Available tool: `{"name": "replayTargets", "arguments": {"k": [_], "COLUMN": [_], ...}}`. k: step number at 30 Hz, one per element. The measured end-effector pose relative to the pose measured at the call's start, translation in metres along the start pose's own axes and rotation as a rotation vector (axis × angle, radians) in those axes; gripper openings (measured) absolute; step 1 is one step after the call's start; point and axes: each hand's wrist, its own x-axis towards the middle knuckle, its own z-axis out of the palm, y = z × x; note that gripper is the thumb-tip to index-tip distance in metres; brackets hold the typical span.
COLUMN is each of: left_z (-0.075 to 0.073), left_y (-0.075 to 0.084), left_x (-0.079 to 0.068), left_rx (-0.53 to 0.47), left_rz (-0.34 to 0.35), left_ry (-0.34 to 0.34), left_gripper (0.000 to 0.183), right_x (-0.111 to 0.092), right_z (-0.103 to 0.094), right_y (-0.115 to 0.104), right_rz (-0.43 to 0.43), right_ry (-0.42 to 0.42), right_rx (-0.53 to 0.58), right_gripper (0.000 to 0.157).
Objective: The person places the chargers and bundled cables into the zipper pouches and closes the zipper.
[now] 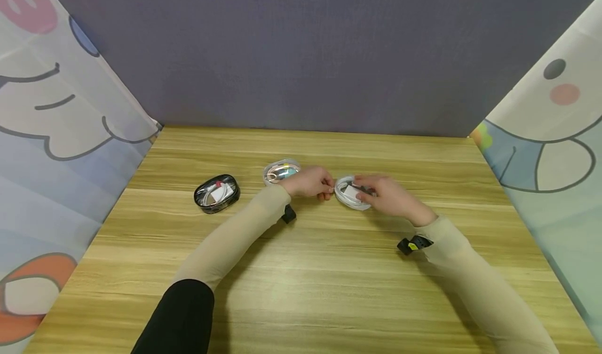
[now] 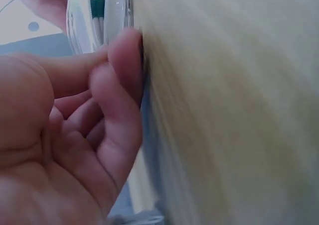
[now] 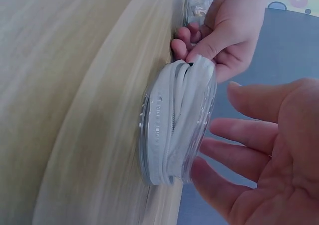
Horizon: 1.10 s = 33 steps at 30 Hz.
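Note:
A clear oval zip pouch with a white zipper band lies on the table, a white block and pale cable showing inside it. At its left end my left hand pinches with thumb and index finger; the bit between the fingertips is hidden. My right hand is at the pouch's right side. In the right wrist view the fingers of that hand touch the clear lid, and the thumb stands apart from it. The left wrist view shows a green band around the white cable inside.
A second clear pouch with colourful contents sits behind my left wrist, partly covered. Farther left is a black-edged zip pouch holding white items. A grey panel rises at the wooden table's back, and printed cloths hang on both sides.

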Motion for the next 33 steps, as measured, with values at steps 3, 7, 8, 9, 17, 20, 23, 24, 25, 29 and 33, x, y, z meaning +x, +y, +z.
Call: {"name": "replayTargets", "arguments": {"k": [3,7,8,9,17,20,23,24,25,29,33], "left_z": [0.002,0.005,0.006,0.007,0.011,0.011,0.012,0.012,0.012,0.012,0.013], "left_y": [-0.004,-0.009,-0.011,-0.012,-0.018,-0.017,-0.018,-0.018,-0.018,-0.02,-0.021], "left_x": [0.0,0.001,0.001,0.001,0.0,-0.001,-0.001,-0.002,-0.002,-0.005,-0.007], "left_rx": [-0.207,-0.346,-0.366,-0.383,-0.469,-0.477,-0.489,-0.495,-0.501,-0.489,-0.446], "left_rz": [-0.044,-0.068,-0.071,-0.07,-0.099,-0.106,-0.114,-0.118,-0.119,-0.106,-0.082], "left_ry": [-0.04,-0.05,-0.049,-0.049,-0.035,-0.035,-0.037,-0.039,-0.041,-0.056,-0.062], "left_gripper": [0.016,0.016,0.017,0.017,0.02,0.021,0.021,0.021,0.021,0.021,0.022], "right_x": [-0.002,-0.005,-0.006,-0.006,-0.001,0.002,0.003,0.003,0.004,0.004,0.003], "right_z": [-0.001,-0.002,-0.002,-0.003,-0.002,0.002,0.004,0.005,0.006,0.011,0.014], "right_y": [-0.002,-0.005,-0.005,-0.006,0.003,0.008,0.012,0.013,0.014,0.015,0.012], "right_rz": [0.004,0.006,0.009,0.007,-0.165,-0.266,-0.313,-0.317,-0.32,-0.314,-0.287], "right_ry": [-0.001,-0.006,-0.008,-0.007,0.086,0.052,-0.018,-0.036,-0.05,-0.061,-0.061], "right_rx": [0.003,0.014,0.022,0.025,0.073,0.052,0.029,0.021,0.015,0.001,-0.014], "right_gripper": [0.043,0.042,0.042,0.041,0.035,0.038,0.039,0.038,0.037,0.037,0.037]}}
